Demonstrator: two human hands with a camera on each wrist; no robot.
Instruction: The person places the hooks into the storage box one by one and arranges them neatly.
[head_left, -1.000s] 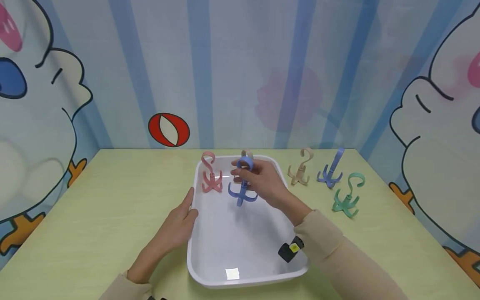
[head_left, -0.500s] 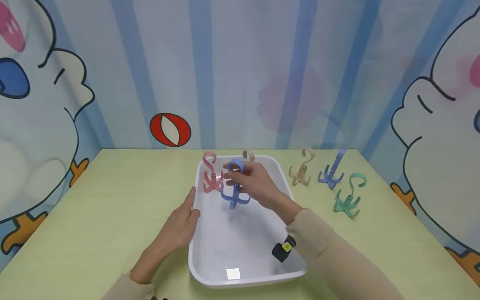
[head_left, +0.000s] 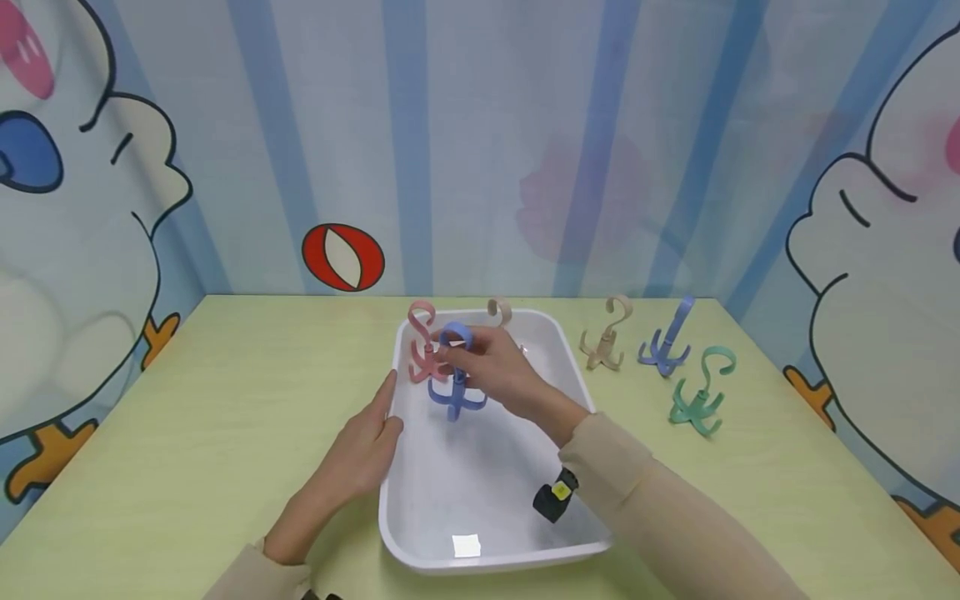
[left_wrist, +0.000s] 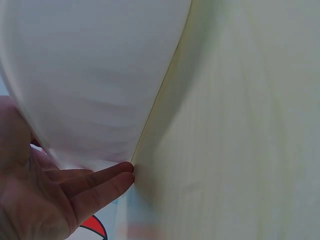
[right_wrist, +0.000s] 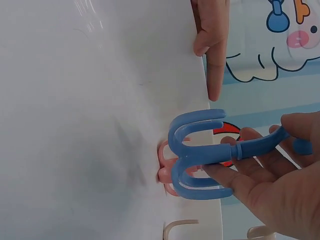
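My right hand [head_left: 491, 367] grips the curved top of a blue multi-prong hook hanger [head_left: 458, 392], prongs down, over the far left part of a white tray [head_left: 487, 492]. In the right wrist view, the hanger [right_wrist: 205, 154] shows several upturned prongs, and my fingers lie along its stem. Just behind it stands a pink hook hanger [head_left: 427, 367] in the tray, partly covered. A beige hook hanger [head_left: 507, 312] by the far wall is mostly hidden behind my right hand. My left hand [head_left: 360, 446] holds the tray's left side, thumb at the rim and fingers along the outer wall.
To the right of the tray, a beige hook hanger [head_left: 602, 346], another blue one [head_left: 662, 354] and a green one [head_left: 696, 408] stand on the pale yellow table [head_left: 247, 400]. A striped cartoon backdrop [head_left: 480, 150] rises behind the table's far edge.
My right hand has carried the blue hook hanger leftward, and slightly nearer, until it overlaps the pink one. The left hand stays at the tray's side.
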